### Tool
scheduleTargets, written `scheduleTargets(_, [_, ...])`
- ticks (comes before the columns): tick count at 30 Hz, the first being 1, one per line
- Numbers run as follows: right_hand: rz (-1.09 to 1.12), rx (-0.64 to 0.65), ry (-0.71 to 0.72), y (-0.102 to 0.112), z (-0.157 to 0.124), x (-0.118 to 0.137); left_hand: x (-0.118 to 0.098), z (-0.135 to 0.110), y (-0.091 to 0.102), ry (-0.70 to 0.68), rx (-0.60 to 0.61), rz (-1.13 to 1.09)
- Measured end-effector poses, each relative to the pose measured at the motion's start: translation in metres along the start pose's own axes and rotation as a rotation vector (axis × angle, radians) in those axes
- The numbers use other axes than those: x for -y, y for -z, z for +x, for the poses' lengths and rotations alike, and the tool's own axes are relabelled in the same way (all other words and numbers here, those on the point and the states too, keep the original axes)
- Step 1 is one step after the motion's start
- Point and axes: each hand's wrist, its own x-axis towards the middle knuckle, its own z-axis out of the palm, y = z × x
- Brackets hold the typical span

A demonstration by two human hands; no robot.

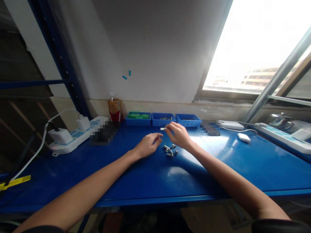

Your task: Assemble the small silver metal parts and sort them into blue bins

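Observation:
My right hand [178, 134] pinches a small pale cylindrical part [162, 128] between thumb and fingertips, held just above the blue tabletop [145, 174]. My left hand [149, 144] rests on the table beside it, fingers loosely curled, its fingertips close to the right hand; whether it holds anything is hidden. A small pile of several metal parts [170, 150] lies on the table between and just in front of both hands.
Three blue bins [162, 119] line the back wall, the left one holding green pieces. A drink bottle [114, 109] stands left of them. Power strips with plugged chargers [70, 136] sit at far left and far right [286, 137]. A white mouse [243, 137] lies at right.

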Motion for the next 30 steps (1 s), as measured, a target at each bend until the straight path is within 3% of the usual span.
scheduleTargets(3, [-0.078, -0.074, -0.209, -0.003, 0.029, -0.023, 0.000, -0.002, -0.002, -0.140, 0.148, 0.096])
scheduleTargets(6, [-0.116, 0.008, -0.311, -0.006, 0.041, -0.034, -0.002, -0.002, -0.001, -0.192, 0.217, 0.169])
scheduleTargets(11, [0.011, 0.119, -0.191, -0.001, -0.003, -0.018, -0.001, 0.002, -0.004, -0.139, 0.152, 0.147])
scheduleTargets(15, [0.122, 0.160, -0.096, 0.006, -0.031, 0.004, 0.002, 0.005, -0.008, -0.005, -0.022, -0.017])
scheduleTargets(20, [0.164, 0.175, 0.025, 0.003, -0.026, 0.015, 0.002, 0.006, -0.007, 0.101, -0.172, -0.144])
scheduleTargets(30, [0.231, 0.143, -0.009, -0.002, -0.027, 0.015, -0.003, 0.005, -0.008, 0.091, -0.128, -0.326])
